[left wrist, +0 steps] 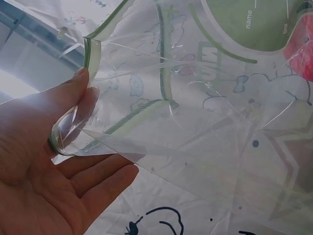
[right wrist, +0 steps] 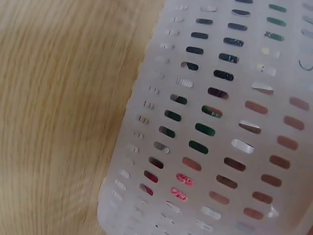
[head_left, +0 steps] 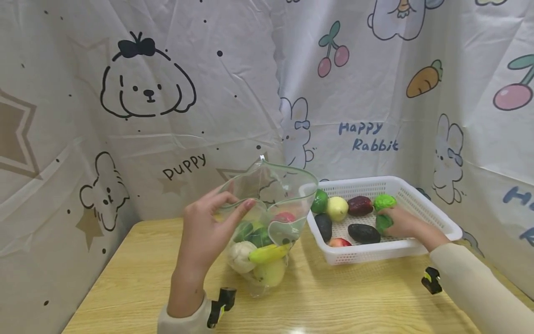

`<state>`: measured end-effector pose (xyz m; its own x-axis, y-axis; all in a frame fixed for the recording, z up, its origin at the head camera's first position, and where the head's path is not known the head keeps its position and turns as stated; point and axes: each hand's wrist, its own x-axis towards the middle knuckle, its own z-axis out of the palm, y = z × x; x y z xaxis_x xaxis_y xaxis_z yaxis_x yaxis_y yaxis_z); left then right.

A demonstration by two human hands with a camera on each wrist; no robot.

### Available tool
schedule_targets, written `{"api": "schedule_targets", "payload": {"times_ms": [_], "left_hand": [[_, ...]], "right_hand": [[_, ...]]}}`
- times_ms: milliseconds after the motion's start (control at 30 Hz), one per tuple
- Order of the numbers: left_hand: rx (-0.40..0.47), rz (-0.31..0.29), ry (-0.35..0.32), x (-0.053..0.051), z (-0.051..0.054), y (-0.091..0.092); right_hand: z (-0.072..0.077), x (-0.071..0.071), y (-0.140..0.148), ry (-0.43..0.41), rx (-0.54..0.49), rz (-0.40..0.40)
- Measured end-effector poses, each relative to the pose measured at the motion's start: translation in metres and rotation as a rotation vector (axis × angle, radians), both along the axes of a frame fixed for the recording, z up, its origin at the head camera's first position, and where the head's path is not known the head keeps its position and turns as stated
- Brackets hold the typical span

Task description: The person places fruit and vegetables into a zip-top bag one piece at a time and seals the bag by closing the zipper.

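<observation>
1. Head view: the clear zip bag (head_left: 267, 211) stands on the wooden table (head_left: 129, 283), mouth spread. The left hand (head_left: 204, 232) pinches its near left rim between thumb and fingers. Film looks soft, slick and floppy; the loaded base probably steadies it. Best hold: the green zip edge.
2. Same view: a yellow banana-shaped piece (head_left: 269, 254) and a white round piece (head_left: 242, 256) sit low in the bag, seen through the film.
3. Same view: the right hand (head_left: 402, 221) reaches into the white basket (head_left: 371, 255), fingers bent at a dark green piece (head_left: 383, 223); cannot tell whether they grip it. Piece likely light; its sides seem the best hold.
4. Same view: a bright green piece (head_left: 384, 202) crowds it behind, a black oval piece (head_left: 364, 233) beside it. The basket's raised wall stands between piece and bag.
5. Left wrist view: thumb overlaps the bag's edge, other fingers behind, fairly straight. Film creases readily; its mouth could fold inward if let go.
6. Right wrist view: slotted basket wall hides most of the hand; skin tones and green show through slots. Grip unreadable here.
</observation>
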<state>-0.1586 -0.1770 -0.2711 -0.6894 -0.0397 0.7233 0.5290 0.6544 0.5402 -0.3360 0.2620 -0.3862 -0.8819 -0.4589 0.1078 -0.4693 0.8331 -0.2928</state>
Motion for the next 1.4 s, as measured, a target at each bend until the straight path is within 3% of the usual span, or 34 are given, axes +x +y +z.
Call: {"api": "schedule_targets", "payload": {"times_ms": [200,567,900,1200,1400], "left_hand": [[-0.001,0.001,-0.009,0.001,0.001,0.0],[0.008,-0.005,-0.019,0.001,0.001,0.0],[0.006,-0.001,-0.027,0.002,0.002,-0.001],[0.019,-0.009,-0.037,0.003,0.002,0.001],[0.004,0.002,-0.037,0.003,0.002,0.0]], "right_hand": [[0.0,-0.001,-0.009,-0.057,0.016,-0.041],[-0.004,-0.002,-0.015,0.009,0.037,-0.08],[-0.003,0.0,-0.018,-0.029,0.014,-0.164],[0.002,0.01,-0.023,0.055,-0.038,-0.189],[0.018,0.019,-0.038,0.09,-0.04,-0.159]]}}
